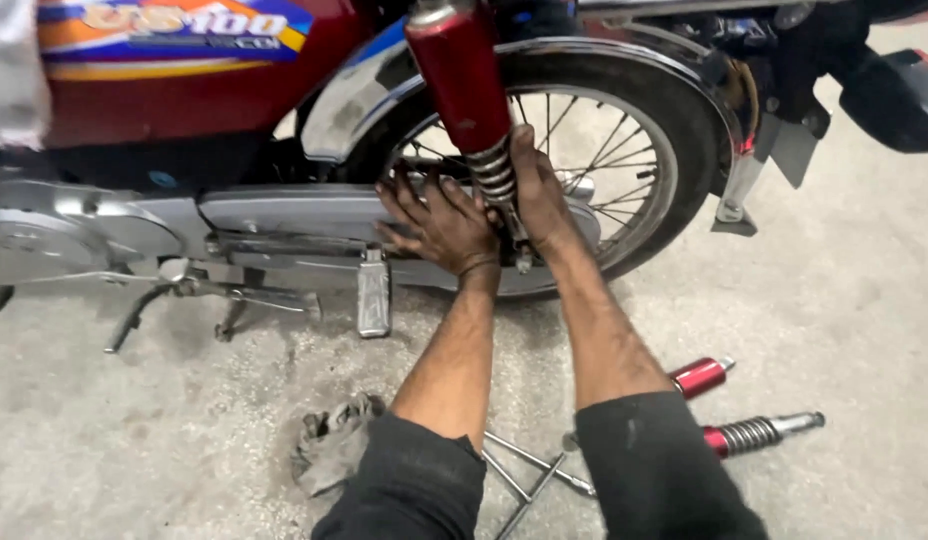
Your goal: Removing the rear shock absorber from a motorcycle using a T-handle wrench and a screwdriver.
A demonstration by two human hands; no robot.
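Observation:
A red motorcycle (pixel 184 90) stands side-on in front of me. A red shock absorber (pixel 464 85) with a chrome spring runs down to the rear wheel (pixel 624 150). My left hand (pixel 439 220) lies spread against the grey chain cover (pixel 284 212) just left of the spring's lower end. My right hand (pixel 536 190) is wrapped around the lower end of the shock absorber, fingers behind the spring. Both hands are smeared with grease.
Two loose red shock absorbers (pixel 759 432) lie on the concrete floor at lower right. A metal cross wrench (pixel 529 470) lies between my arms, a dirty rag (pixel 334 440) to its left. A footpeg (pixel 374 295) and side stand (pixel 134 315) hang below the engine.

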